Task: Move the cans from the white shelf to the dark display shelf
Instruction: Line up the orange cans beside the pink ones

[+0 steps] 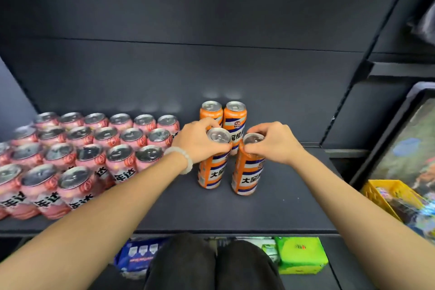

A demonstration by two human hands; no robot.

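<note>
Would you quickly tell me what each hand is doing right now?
Left hand: grips the top of the front-left orange can on the dark shelf.
Right hand: grips the top of the front-right orange can.

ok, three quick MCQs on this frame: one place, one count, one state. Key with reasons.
1. Where do the pink cans stand relative to the orange cans?
A left B right C behind
2. How many orange cans are on the dark display shelf?
A two B four C six
3. What is the left hand doing?
A hanging idle B gripping a can top C pressing the shelf

Key: 1 A, pink block fills the shelf's left side. 2 B, two rows of two. 3 B, both the left hand and the right hand curl round front can tops.
</note>
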